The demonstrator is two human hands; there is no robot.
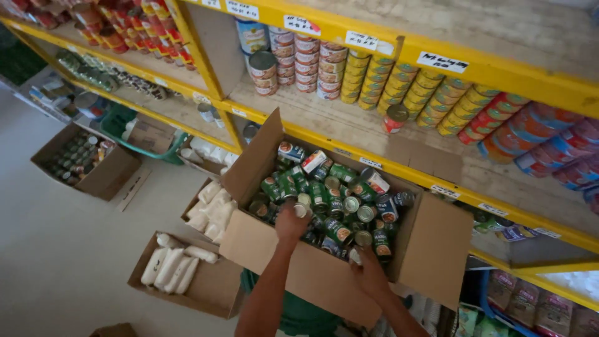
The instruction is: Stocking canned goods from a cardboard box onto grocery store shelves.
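An open cardboard box (324,278) sits in front of me, full of several green-labelled tin cans (324,196) lying in a jumble. My left hand (291,223) reaches into the box's near left part and closes around one can. My right hand (369,273) is at the box's near edge, fingers on another can by the front wall. Both forearms come up from the bottom of the view.
Yellow-edged wooden shelves (399,47) hold stacked cans: silver-topped ones, yellow-green ones (405,87), red-blue ones at right. One red can (394,118) stands alone. On the floor lie boxes of white packets (171,268) and a box of cans (81,159). A green basket (134,134) stands under the shelf.
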